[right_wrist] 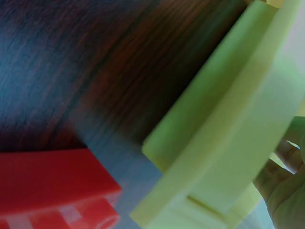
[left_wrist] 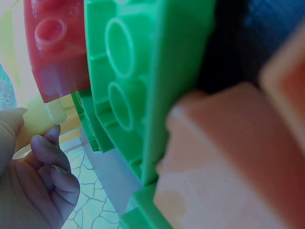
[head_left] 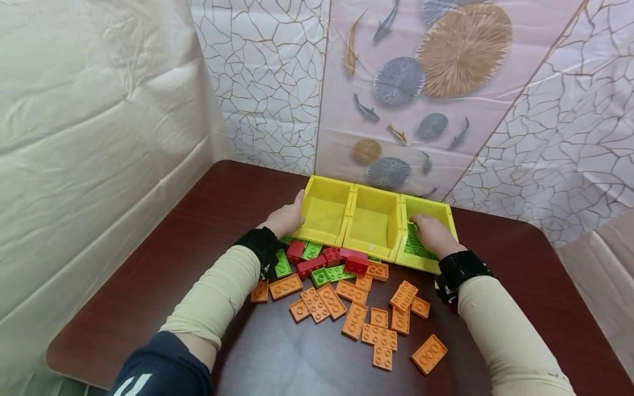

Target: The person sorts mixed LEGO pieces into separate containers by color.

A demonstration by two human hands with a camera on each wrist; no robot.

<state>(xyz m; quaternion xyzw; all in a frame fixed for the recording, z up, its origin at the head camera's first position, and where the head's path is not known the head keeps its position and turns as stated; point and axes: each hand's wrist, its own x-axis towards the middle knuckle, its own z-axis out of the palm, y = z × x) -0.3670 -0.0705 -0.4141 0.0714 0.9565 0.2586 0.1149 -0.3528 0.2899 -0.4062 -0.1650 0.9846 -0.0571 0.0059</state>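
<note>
Three joined yellow bins (head_left: 372, 217) stand at the back of the table. My left hand (head_left: 289, 219) holds the left end of the bins; in the left wrist view its thumb and curled fingers (left_wrist: 52, 157) pinch a yellow edge. My right hand (head_left: 436, 235) reaches into the right-hand bin, over green bricks (head_left: 415, 242) lying inside. In the right wrist view the yellow wall partly hides its fingers (right_wrist: 279, 174), and I cannot tell whether they hold a brick. The left and middle bins show bare floors.
Red bricks (head_left: 311, 266) and green bricks (head_left: 283, 264) lie just in front of the bins. Several orange bricks (head_left: 354, 319) are scattered nearer on the dark table (head_left: 277, 352). A patterned wall covering (head_left: 267, 82) rises behind the table.
</note>
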